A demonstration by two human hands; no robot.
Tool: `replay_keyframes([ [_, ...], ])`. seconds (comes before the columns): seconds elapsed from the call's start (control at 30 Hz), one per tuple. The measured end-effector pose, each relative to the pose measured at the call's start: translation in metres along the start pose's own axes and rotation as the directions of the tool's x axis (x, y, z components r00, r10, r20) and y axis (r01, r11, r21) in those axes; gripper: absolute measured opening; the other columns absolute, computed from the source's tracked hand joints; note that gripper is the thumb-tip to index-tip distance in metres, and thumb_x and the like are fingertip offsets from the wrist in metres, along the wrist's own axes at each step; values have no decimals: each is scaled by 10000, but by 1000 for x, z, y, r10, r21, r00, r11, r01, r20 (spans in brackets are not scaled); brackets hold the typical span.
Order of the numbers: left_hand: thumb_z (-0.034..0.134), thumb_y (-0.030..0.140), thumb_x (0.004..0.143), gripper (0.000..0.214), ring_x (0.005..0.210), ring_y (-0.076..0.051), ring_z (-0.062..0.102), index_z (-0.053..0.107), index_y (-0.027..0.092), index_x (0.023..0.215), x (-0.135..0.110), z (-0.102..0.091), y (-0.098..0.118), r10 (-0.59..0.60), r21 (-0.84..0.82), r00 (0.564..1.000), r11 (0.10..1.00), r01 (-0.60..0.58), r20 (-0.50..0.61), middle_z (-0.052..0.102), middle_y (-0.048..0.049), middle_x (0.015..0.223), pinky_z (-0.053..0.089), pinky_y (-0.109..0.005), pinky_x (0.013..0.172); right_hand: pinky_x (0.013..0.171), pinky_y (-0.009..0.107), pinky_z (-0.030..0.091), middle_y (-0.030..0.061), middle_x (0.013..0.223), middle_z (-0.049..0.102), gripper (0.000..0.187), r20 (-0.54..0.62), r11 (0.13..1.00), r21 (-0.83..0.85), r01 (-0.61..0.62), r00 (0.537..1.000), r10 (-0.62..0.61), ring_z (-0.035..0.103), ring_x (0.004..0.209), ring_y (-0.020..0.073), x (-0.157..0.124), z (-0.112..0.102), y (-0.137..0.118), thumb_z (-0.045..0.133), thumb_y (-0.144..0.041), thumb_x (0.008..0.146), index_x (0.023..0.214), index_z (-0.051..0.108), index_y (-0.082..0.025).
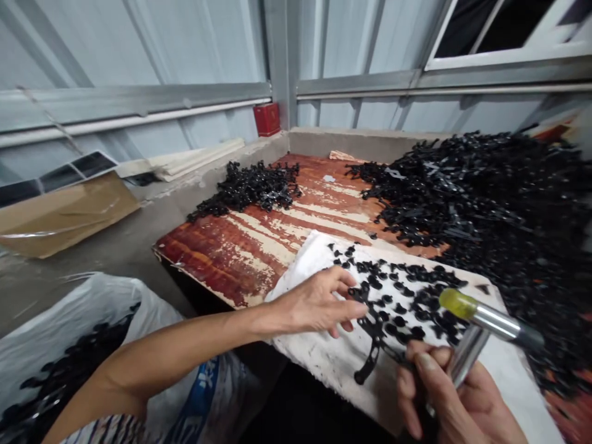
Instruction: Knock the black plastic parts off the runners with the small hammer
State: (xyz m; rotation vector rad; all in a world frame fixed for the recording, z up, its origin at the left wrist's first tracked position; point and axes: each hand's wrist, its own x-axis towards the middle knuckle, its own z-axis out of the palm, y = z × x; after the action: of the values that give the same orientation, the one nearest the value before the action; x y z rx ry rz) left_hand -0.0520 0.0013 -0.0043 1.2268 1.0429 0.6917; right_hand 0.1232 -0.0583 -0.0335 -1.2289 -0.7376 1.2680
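Note:
My left hand (319, 302) reaches over a white cloth-like pad, its fingers spread and bent toward a branching black plastic piece (374, 333). Thumb and fingertips are beside that piece; whether they touch it I cannot tell. In my right hand (456, 394) is a mallet (494, 320) with a metal head, a yellow end and a dark end, held by its handle. The right fingertips are close to one arm of the black piece. Many small black round parts (400, 308) lie scattered over the pad (300, 333).
A large heap of black plastic pieces (462, 191) covers the right side of the worn red board (208, 253). A smaller pile (259, 188) sits at its back left. Lower left stands a white sack (106, 290) with black parts inside. Cardboard (69, 213) lies on the left.

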Motion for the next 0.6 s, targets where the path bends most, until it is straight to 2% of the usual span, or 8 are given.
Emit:
replay_keyframes([
  [0.1,720,616,721,559,669,-142,645,527,158,977,-5,-2,-9,-48,-100,996,993,56,81,636,-63,895,501,-265,558,322,149,394,-39,584,650,389,22,996,28,89,996,-89,495,333,57,5,-1,3,832,-458,719,778,543,-203],
  [0.2,684,677,720,561,670,-136,630,579,137,832,-8,1,-12,-87,-96,988,990,99,126,643,-51,780,490,-263,597,303,139,381,-40,609,662,364,33,987,49,154,987,-155,491,329,51,5,2,6,812,-441,751,777,537,-204],
  [0.27,663,660,752,532,669,-118,598,596,133,776,-10,4,-12,-51,-55,994,997,56,97,618,-30,731,475,-252,619,303,132,382,-46,614,659,344,66,986,50,161,984,-164,487,334,47,2,5,10,793,-429,779,783,530,-208],
  [0.37,661,584,793,453,686,-97,562,586,138,769,-11,9,-13,12,-69,1000,998,-12,8,623,-26,781,448,-228,620,320,126,389,-53,653,656,306,159,992,52,114,980,-121,487,356,39,-6,10,18,748,-411,834,809,513,-217],
  [0.5,670,498,806,375,636,-80,566,526,152,779,-15,13,-14,-27,-186,997,982,14,-69,654,-26,797,437,-210,578,303,110,322,-68,613,624,302,246,997,45,67,966,-76,418,331,24,-15,12,32,684,-439,882,813,491,-218],
  [0.6,681,515,781,398,539,-77,545,474,175,780,-19,11,-13,-42,-183,996,983,27,-83,624,5,733,452,-212,498,300,117,297,-58,599,624,320,306,1000,-17,14,952,-8,382,327,26,-18,10,32,650,-491,891,833,498,-216],
])
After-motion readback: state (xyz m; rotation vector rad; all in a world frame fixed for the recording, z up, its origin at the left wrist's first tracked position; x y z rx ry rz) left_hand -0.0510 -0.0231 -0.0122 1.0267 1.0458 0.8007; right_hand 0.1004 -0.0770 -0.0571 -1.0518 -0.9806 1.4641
